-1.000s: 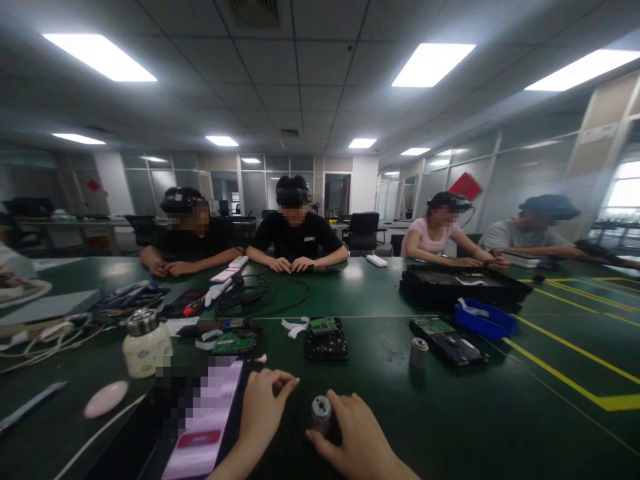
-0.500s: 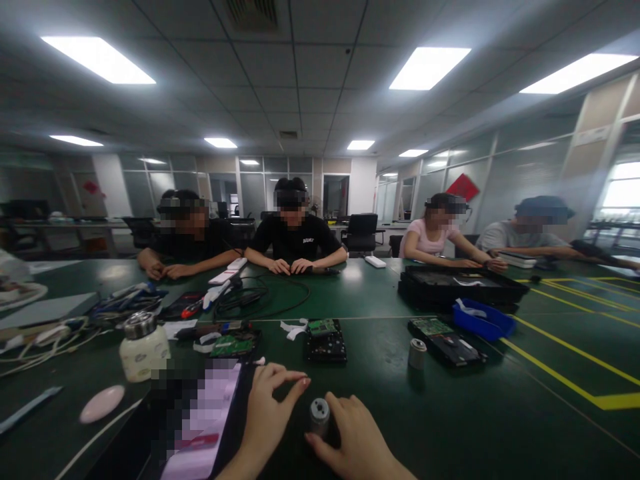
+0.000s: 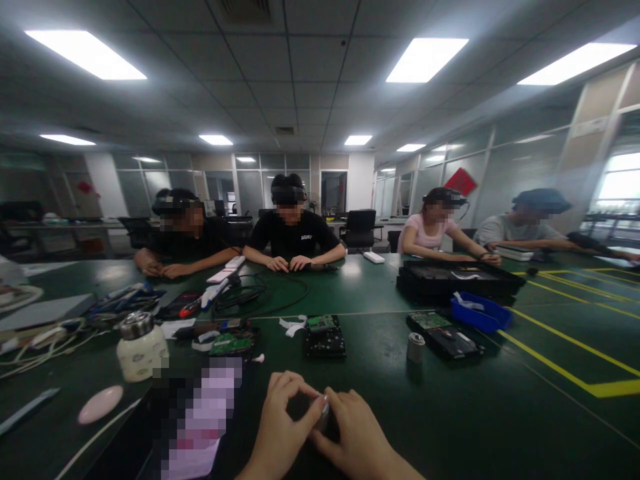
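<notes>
On the green table in front of me stands a small grey metal cylinder (image 3: 324, 419), partly covered by my fingers. My right hand (image 3: 357, 427) is closed on it, thumb and forefinger against its right side. My left hand (image 3: 287, 420) is in a pinch, thumb and forefinger together at the left of the cylinder's top. Whatever those fingertips hold is too small or too hidden to name. A second metal cylinder (image 3: 415, 348) stands farther off to the right.
Beyond my hands lie hard drives with green boards (image 3: 325, 335), (image 3: 445, 335). A blue tray (image 3: 483, 317) and a black case (image 3: 460, 287) sit at right. A pale bottle (image 3: 143, 350) and a phone (image 3: 207, 413) are left. Several people (image 3: 295, 233) sit opposite.
My left hand has moved right and slightly down, bringing its pinched fingertips from beside the cylinder to its top. My right hand stays at the cylinder. The view has shifted slightly.
</notes>
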Demonstrator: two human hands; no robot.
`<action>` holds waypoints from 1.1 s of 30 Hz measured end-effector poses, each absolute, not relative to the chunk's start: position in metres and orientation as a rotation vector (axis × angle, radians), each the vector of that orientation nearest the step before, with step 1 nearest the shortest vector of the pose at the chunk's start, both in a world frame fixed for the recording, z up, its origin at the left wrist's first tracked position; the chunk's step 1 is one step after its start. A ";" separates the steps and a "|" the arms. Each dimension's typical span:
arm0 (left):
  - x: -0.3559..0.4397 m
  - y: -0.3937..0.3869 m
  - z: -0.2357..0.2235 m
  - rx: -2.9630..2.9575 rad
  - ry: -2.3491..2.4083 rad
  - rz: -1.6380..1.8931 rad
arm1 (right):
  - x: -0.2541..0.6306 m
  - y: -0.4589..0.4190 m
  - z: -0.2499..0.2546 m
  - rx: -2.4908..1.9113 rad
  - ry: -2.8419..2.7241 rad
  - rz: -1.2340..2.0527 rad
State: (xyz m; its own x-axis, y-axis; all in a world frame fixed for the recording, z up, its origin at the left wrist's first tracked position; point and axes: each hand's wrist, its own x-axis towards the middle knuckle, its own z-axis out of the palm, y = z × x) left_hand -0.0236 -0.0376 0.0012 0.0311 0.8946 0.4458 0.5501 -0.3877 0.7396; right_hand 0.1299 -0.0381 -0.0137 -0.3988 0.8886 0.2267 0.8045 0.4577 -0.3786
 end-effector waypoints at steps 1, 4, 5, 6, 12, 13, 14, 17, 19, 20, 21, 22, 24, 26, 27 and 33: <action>-0.023 -0.038 0.001 1.929 1.471 1.297 | 0.130 -0.038 -0.013 -1.421 -2.313 0.293; -0.023 -0.040 -0.001 1.887 1.423 1.272 | 0.129 -0.039 -0.012 -1.397 -2.304 0.310; -0.023 -0.041 -0.001 1.884 1.391 1.261 | 0.129 -0.039 -0.011 -1.392 -2.307 0.317; -0.024 -0.042 -0.001 1.880 1.359 1.256 | 0.129 -0.039 -0.011 -1.391 -2.311 0.322; -0.027 -0.044 0.002 1.854 1.339 1.305 | 0.130 -0.038 -0.010 -1.405 -2.337 0.305; -0.027 -0.043 0.003 1.862 1.355 1.313 | 0.130 -0.038 -0.011 -1.403 -2.338 0.302; -0.027 -0.042 0.004 1.868 1.368 1.318 | 0.130 -0.037 -0.011 -1.403 -2.337 0.298; -0.027 -0.041 0.006 1.882 1.366 1.300 | 0.130 -0.037 -0.011 -1.404 -2.323 0.302; -0.027 -0.041 0.007 1.900 1.349 1.253 | 0.129 -0.038 -0.011 -1.402 -2.321 0.316; -0.027 -0.041 0.007 1.912 1.347 1.231 | 0.129 -0.038 -0.010 -1.404 -2.324 0.322; -0.027 -0.042 0.007 1.923 1.351 1.218 | 0.129 -0.038 -0.009 -1.411 -2.328 0.323; -0.026 -0.042 0.007 1.932 1.357 1.214 | 0.129 -0.038 -0.009 -1.420 -2.332 0.320; -0.026 -0.042 0.008 1.947 1.364 1.225 | 0.128 -0.039 -0.008 -1.427 -2.340 0.304; -0.027 -0.040 0.008 1.944 1.385 1.265 | 0.128 -0.040 -0.007 -1.418 -2.348 0.283; -0.029 -0.037 0.008 1.929 1.411 1.300 | 0.128 -0.040 -0.007 -1.416 -2.350 0.272; -0.055 -0.009 -0.009 1.796 1.784 1.328 | 0.129 -0.041 -0.009 -1.422 -2.324 0.245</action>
State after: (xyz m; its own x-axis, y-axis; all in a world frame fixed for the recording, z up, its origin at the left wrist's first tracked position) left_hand -0.0554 -0.0087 -0.0094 -0.1865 0.8983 0.3979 0.6391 -0.1966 0.7436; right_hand 0.1290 -0.0406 -0.0089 -0.4002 0.8827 0.2463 0.8118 0.4662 -0.3516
